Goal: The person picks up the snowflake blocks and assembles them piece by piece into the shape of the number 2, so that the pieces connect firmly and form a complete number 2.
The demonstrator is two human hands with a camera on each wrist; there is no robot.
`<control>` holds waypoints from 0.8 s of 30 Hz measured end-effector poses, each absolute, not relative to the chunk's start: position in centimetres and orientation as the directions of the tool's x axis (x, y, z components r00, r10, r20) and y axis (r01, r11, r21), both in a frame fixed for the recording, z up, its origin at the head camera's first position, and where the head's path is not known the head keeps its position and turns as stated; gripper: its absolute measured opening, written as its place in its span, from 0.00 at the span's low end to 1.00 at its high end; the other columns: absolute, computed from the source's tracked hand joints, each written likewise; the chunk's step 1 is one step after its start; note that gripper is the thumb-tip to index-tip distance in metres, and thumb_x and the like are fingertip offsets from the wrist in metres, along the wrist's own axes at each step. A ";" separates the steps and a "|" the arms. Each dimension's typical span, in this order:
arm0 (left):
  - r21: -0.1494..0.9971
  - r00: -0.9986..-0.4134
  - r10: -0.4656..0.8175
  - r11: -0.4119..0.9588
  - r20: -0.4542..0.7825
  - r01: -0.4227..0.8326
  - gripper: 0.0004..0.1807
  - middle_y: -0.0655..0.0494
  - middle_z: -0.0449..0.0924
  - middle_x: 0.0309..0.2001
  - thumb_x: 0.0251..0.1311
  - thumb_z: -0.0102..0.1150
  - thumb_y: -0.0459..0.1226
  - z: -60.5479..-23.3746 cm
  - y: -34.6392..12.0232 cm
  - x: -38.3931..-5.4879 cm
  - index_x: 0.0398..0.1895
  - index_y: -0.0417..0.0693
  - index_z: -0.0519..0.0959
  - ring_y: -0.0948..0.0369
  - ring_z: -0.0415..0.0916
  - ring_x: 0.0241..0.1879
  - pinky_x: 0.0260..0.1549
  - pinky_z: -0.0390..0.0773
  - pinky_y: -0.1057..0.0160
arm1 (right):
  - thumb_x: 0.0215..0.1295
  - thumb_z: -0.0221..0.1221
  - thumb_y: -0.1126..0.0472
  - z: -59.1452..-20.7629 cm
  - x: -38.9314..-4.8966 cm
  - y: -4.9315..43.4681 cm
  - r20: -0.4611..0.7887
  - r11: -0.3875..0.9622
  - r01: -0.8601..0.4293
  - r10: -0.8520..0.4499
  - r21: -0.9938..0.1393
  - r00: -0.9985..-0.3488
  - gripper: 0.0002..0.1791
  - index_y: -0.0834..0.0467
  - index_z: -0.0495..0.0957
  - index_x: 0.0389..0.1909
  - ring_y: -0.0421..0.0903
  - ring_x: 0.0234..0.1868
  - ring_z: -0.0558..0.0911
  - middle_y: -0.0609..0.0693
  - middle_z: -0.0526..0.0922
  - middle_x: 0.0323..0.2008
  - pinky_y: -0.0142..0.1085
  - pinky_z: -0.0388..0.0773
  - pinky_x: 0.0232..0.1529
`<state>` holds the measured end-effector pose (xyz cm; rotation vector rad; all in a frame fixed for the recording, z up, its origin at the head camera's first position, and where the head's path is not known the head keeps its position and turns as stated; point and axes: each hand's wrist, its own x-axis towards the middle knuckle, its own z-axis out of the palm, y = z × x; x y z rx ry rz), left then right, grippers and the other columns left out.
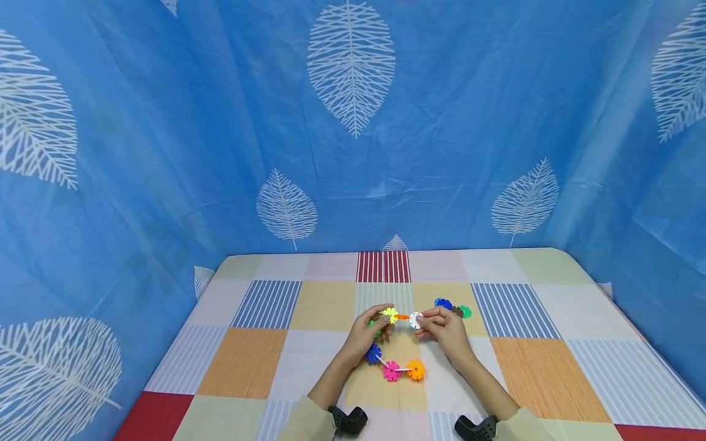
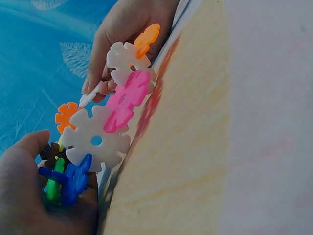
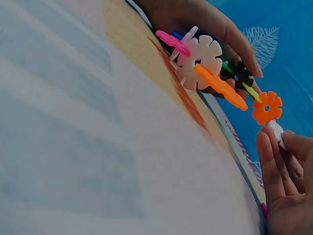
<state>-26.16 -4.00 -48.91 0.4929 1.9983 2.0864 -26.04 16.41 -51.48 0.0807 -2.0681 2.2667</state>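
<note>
A chain of notched plastic snowflake discs curves between the two hands. My left hand (image 1: 358, 338) holds its left side near the yellow disc (image 1: 390, 315) and the green disc (image 3: 226, 67); a brown disc (image 3: 240, 75) sits at these fingers too. My right hand (image 1: 449, 335) pinches a white disc (image 1: 415, 320) between thumb and fingers. That white disc meets an orange disc (image 3: 267, 108), which joins the yellow one. From the left hand the chain runs on through a blue disc (image 1: 373, 353), a white disc (image 2: 96, 139), a pink disc (image 1: 391, 370) and another white one to an orange end disc (image 1: 416, 369).
Beyond the right hand lie more discs: blue (image 1: 443, 302), brown (image 1: 457, 311) and green (image 1: 466, 312). A patchwork-patterned cloth (image 1: 248, 367) covers the table. Blue leaf-print curtains (image 1: 430, 122) hang behind and at both sides. Dark devices (image 1: 350, 421) are worn at the wrists.
</note>
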 end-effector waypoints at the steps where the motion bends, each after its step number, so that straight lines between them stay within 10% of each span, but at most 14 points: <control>1: 0.995 -0.921 0.377 -0.059 0.095 0.078 0.20 0.23 0.70 0.36 0.67 0.46 0.33 -48.9 -4.0 -26.2 0.59 0.33 0.67 0.57 0.70 0.26 0.26 0.73 0.67 | 0.58 0.60 0.70 -51.5 -26.1 16.4 0.083 -0.093 -0.085 0.019 -0.992 -0.996 0.14 0.76 0.70 0.39 0.49 0.23 0.83 0.64 0.82 0.26 0.41 0.81 0.29; 24: 0.991 -0.900 0.418 -0.021 0.127 0.130 0.20 0.23 0.72 0.34 0.69 0.44 0.33 -48.8 -3.9 -26.0 0.59 0.30 0.67 0.54 0.70 0.27 0.26 0.73 0.67 | 0.59 0.60 0.68 -51.8 -26.2 16.3 0.072 -0.117 -0.068 -0.036 -0.991 -0.997 0.14 0.74 0.69 0.39 0.49 0.21 0.82 0.63 0.82 0.24 0.41 0.81 0.27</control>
